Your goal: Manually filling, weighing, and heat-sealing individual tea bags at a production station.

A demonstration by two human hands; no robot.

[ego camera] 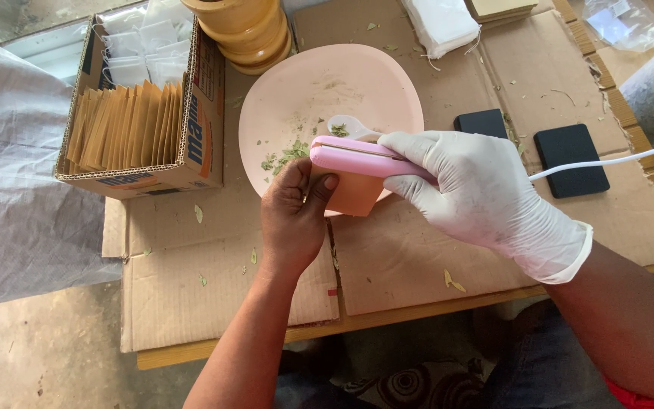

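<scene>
Currently the gloved right hand [486,193] clenches a pink sealer [361,157] over a tan pouch [356,194] — the bare left hand [294,212] pinches that pouch, steadying it above the plate [372,83], near table [418,265] centre.

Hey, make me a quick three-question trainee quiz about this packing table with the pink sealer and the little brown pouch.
1. True or false: the gloved right hand holds the pink handheld sealer.
2. What does the bare left hand grip?
A. the white spoon
B. the small brown pouch
C. a black pad
3. Fill in: the cardboard box with brown envelopes stands on the ____ side of the pink plate, as seen by the camera.

Key: 1 true. 2 B. 3 left.
</scene>
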